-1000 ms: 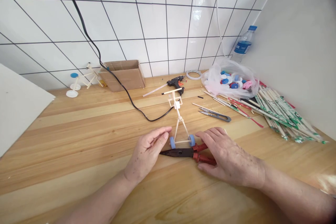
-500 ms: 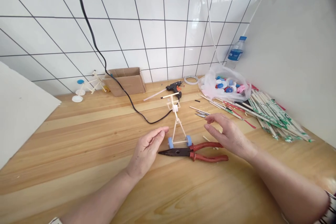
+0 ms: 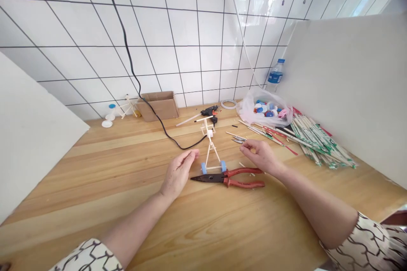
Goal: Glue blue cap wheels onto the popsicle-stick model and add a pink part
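W/ L hand [image 3: 178, 172] half-open, empty, beside stick model [image 3: 210, 144]; w/ R hand [image 3: 262, 156] curled near snips [image 3: 239, 140], can't tell grip — best reach round pliers [image 3: 227, 177] w/o nudging model.

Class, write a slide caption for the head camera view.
Stick model with blue wheels beside red-handled pliers on a wooden table, a black glue gun and cardboard box behind.
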The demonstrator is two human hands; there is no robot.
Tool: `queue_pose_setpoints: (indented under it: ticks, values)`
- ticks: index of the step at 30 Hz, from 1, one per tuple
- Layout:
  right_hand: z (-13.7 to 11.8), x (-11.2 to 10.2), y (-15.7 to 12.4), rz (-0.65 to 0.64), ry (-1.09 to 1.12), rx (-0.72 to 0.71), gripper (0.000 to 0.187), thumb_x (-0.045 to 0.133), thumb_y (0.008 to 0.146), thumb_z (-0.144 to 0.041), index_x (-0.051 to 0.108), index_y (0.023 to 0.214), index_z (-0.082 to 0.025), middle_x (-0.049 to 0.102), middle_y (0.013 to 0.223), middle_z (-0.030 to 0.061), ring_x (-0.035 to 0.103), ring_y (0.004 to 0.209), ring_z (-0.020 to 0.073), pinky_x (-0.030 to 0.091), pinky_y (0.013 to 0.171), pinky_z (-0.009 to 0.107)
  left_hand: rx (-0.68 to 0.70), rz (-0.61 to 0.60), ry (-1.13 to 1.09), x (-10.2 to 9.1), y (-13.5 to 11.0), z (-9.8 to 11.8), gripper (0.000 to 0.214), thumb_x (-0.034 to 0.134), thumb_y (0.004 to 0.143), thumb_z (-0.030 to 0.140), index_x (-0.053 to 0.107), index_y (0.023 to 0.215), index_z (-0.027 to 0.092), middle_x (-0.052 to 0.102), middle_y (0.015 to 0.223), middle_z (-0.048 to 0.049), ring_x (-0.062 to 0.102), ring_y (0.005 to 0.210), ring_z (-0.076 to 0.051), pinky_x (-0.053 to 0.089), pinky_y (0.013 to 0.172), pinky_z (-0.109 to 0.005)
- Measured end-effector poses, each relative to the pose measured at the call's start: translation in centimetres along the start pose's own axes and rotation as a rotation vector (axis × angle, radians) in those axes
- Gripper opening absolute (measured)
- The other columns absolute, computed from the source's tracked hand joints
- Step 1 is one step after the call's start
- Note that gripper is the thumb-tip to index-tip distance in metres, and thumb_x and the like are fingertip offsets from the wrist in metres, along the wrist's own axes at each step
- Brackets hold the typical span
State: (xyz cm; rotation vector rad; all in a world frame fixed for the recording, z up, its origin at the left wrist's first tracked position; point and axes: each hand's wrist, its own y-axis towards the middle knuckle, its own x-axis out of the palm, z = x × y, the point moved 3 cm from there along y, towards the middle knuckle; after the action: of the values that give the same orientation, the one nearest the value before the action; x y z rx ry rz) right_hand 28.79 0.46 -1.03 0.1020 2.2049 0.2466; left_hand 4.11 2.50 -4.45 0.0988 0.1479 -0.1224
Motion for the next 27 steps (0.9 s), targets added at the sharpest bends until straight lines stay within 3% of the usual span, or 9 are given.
queue_pose_setpoints:
  ticks: [12,27]
  values:
    - [0.57,0.46,0.44,-0.092,-0.037,0.039,0.033,0.045,0.076,-0.041,0.061,0.063,-0.016,0.057,0.054,0.0004,0.048,0.05,0.013,0.035,0.048,0.024,0.011,-0.001,-0.03,-0.13,0.08,0.05,0.036,0.05,0.081,0.042,0.068,0.095,0.014,0.072,0.1,-0.0092,0.066,0.094,-0.022,0.048,0.09,-0.033]
    - [0.35,0.8,0.42,-0.131,-0.063,0.085,0.034,0.046,0.074,-0.046,0.062,0.068,-0.016,0.063,0.062,0.0036,0.055,0.057,0.0167,0.041,0.054,0.027,0.018,-0.053,0.027,-0.3,0.09,0.7,0.031,0.048,0.083,0.034,0.068,0.094,0.013,0.072,0.099,-0.0098,0.065,0.096,-0.022,0.048,0.089,-0.032]
